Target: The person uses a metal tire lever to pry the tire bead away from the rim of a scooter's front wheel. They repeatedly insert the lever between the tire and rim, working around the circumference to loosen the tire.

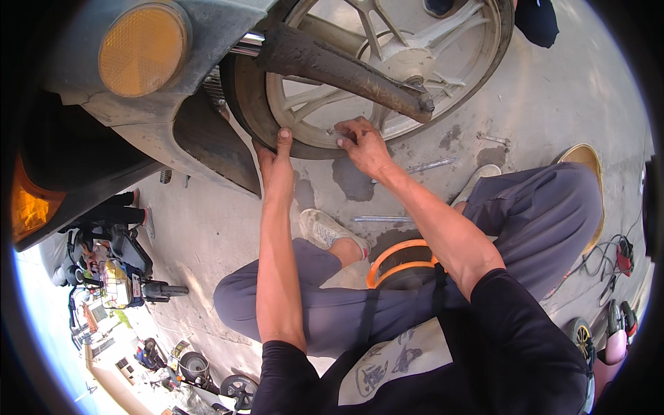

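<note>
A motorcycle's front wheel, with a pale spoked rim [387,59] and a dark tyre [250,104], stands in front of me at the top. My left hand [275,158] grips the tyre's lower edge, thumb on its near side and fingers mostly hidden behind it. Just right of it, my right hand [364,145] is closed, thumb and fingertips drawn together at the rim's lower edge beside a small valve stem [330,131]. Whatever lies between those fingertips is too small to make out. A rusty fork leg [339,72] crosses the wheel to the axle nut [427,104].
Metal bars [432,164] [382,219] and a wrench [494,140] lie on the stained concrete. Between my legs is an orange-rimmed round object [373,270]; a tan basin [590,155] stands right. The bike's fairing [149,131] overhangs left. Parked motorbikes [128,277] stand beyond.
</note>
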`<state>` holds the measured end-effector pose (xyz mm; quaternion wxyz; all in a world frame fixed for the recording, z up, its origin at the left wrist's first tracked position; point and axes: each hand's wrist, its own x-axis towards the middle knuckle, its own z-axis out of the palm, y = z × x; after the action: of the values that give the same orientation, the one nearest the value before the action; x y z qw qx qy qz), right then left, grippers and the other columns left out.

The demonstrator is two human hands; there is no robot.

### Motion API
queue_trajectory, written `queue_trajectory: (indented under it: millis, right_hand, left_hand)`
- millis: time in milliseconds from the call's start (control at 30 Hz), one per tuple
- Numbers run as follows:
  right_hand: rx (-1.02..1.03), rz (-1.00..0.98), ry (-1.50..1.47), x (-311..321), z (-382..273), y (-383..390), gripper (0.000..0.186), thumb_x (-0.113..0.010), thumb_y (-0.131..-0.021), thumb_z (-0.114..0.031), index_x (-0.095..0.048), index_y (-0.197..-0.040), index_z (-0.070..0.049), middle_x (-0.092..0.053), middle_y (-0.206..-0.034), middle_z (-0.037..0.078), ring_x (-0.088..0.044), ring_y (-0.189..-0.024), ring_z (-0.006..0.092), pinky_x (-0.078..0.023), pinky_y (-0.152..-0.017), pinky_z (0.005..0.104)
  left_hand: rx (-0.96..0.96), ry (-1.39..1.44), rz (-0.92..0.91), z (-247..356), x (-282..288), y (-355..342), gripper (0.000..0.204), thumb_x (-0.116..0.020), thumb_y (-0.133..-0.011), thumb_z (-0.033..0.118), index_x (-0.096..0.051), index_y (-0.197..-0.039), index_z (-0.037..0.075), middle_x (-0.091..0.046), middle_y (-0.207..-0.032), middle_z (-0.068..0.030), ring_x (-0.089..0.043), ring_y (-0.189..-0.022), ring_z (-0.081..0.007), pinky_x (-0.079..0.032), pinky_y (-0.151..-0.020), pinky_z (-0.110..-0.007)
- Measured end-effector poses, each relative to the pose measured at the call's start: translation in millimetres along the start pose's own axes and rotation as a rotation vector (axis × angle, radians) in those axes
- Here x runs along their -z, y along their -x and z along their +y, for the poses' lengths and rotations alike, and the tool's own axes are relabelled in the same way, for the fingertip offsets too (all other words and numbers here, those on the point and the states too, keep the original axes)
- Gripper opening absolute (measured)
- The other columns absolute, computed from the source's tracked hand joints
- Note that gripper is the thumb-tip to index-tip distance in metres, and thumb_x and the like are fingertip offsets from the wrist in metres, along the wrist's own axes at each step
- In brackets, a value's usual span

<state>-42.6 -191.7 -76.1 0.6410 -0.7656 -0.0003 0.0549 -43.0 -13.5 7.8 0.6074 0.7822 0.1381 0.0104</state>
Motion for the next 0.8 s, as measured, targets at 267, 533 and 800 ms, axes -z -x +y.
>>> queue_trajectory:
  millis: [267,533,800]
  right_hand:
    - [-0.11,0.072,-0.079,2.1,6.9,7.1,0.027,-0.068,-0.081,-0.009,-0.067,-0.108,-0.01,-0.058,-0.11,0.011,-0.058,-0.104,0.0308,-0.048,-0.09,0.04]
    - [-0.14,0.199,0.015,3.8,27.5,11.0,0.028,-0.068,-0.079,-0.008,-0.068,-0.107,-0.014,-0.061,-0.113,0.01,-0.053,-0.111,0.0315,-0.045,-0.094,0.0414]
    - [-0.189,0.124,0.159,27.8,23.0,7.4,0.019,-0.073,-0.078,-0.027,-0.07,-0.086,-0.01,-0.068,-0.088,0.013,-0.06,-0.092,0.0342,-0.045,-0.085,0.0421]
  left_hand:
    - [0.023,0.306,0.015,-4.3,-17.7,9.0,0.079,-0.062,-0.095,0.033,-0.013,-0.153,0.011,-0.027,-0.153,-0.0093,-0.03,-0.14,-0.0235,-0.025,-0.116,-0.043]
    - [0.191,0.345,-0.005,-39.4,-18.6,17.9,0.07,-0.056,-0.096,0.042,-0.022,-0.15,0.015,-0.028,-0.154,-0.0042,-0.027,-0.143,-0.0248,-0.022,-0.116,-0.05]
    - [0.29,0.293,-0.066,-58.0,-17.5,22.6,0.064,-0.052,-0.097,0.045,-0.028,-0.147,0.013,-0.037,-0.149,-0.0043,-0.038,-0.136,-0.0233,-0.033,-0.11,-0.049]
